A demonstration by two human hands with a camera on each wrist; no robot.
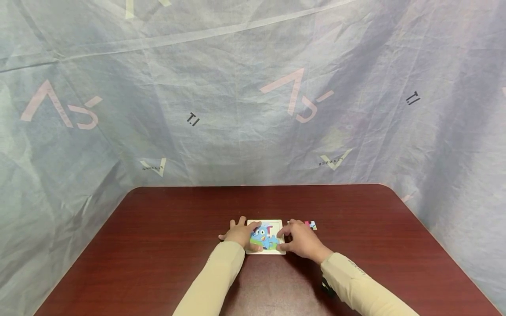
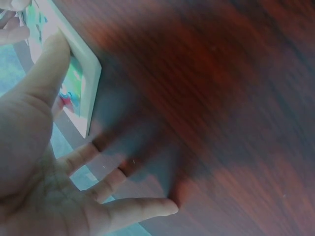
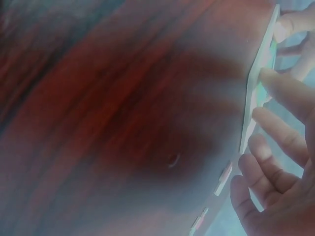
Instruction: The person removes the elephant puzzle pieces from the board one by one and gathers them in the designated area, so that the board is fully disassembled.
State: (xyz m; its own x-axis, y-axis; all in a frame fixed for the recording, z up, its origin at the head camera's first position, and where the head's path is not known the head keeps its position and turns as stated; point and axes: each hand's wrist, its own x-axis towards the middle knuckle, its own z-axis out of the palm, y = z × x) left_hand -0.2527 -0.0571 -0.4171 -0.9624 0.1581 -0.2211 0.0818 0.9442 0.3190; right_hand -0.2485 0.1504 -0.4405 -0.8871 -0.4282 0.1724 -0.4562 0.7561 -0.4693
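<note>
A white-framed puzzle board (image 1: 265, 252) with a blue cartoon figure lies on the table; the upper right of its picture area looks pale, without picture. My left hand (image 1: 239, 235) rests at its left side, thumb and a finger on the board, the others spread on the table. In the left wrist view, that hand (image 2: 54, 162) has its thumb over the board's edge (image 2: 91, 73). My right hand (image 1: 302, 239) touches the board's right side with thumb and index finger. The right wrist view shows the right hand (image 3: 280, 152) with fingertips at the frame (image 3: 250, 93), other fingers loosely bent.
Loose puzzle pieces (image 1: 313, 225) lie right of the board, partly behind the right hand; two pieces (image 3: 224, 178) show in the right wrist view. A dark object (image 1: 327, 286) sits by the right sleeve. A grey printed cloth (image 1: 237, 131) hangs behind the table (image 1: 178, 219).
</note>
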